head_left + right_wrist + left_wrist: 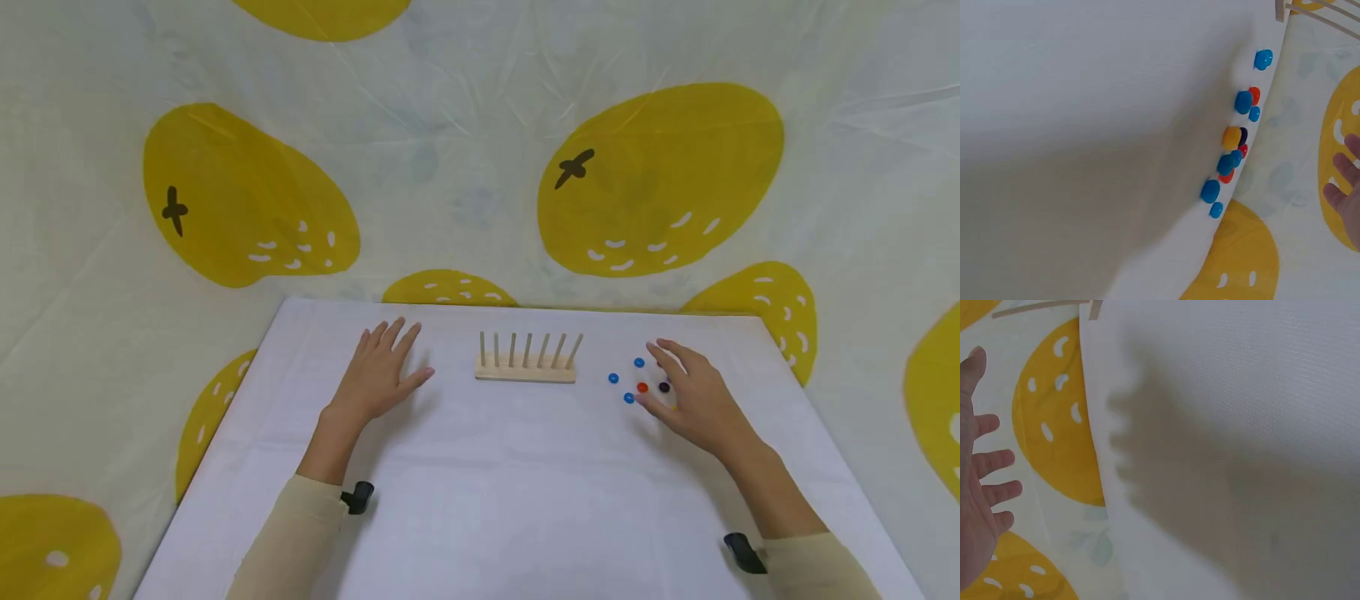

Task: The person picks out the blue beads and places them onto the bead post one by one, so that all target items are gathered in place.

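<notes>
In the head view, a small wooden rack with a row of several upright pegs stands towards the back of the table. My left hand is held to the left of the rack, fingers spread and holding nothing. On the right, my right hand hovers over a scatter of small beads, its fingers loosely bent and nothing between them. Among the beads are a blue bead, an orange-red bead and a black bead. The right wrist view also shows a yellow bead; in the head view the right hand partly covers the group.
A white cloth covers the table, its back edge running just behind the rack. Behind hangs a pale curtain with large yellow fruit prints. Black wrist devices, one at the left cuff and one at the right cuff, stick out inward.
</notes>
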Available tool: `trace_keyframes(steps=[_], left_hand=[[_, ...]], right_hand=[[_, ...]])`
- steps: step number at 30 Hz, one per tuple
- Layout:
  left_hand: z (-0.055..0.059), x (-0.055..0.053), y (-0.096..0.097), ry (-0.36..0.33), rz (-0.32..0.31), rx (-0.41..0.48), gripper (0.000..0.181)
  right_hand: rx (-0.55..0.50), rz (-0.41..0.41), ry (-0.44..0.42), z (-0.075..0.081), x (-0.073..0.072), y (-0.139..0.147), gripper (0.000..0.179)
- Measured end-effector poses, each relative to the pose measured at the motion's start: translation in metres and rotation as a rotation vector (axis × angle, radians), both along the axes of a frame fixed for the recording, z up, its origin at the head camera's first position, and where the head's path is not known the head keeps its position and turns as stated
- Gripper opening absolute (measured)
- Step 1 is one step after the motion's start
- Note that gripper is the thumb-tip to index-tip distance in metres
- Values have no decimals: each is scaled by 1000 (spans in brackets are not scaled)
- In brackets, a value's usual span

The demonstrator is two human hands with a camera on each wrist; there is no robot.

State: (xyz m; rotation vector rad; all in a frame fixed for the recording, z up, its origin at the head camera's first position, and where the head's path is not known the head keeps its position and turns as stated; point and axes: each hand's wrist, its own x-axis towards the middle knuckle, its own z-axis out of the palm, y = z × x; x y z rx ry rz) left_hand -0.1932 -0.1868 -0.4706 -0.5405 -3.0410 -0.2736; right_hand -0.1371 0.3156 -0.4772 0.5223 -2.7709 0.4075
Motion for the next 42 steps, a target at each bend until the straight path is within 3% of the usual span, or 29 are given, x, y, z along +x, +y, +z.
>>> trace_keyframes(steps=[4,11,16,24,34,42], left_hand=[[0,-2,2,-1,-21,13,84],[-2,-8,6,-17,-68,83,88],[-8,-14,9,-43,-106,144,91],[-23,-23,18,-124,-113,217,94],[-37,-33,36,-201,-127,281,98],[-51,-41,52,-272,-139,394,97]], right_hand=[[-54,2,-60,-3,5,5,85],[-101,42,-40,-11,11,15,83],[-104,38,-76,-18,13,18,84],[-93,23,-153,-29,8,14,75],[-29,73,-158,-39,-4,8,63],[-28,99,-167,-43,-8,5,56]])
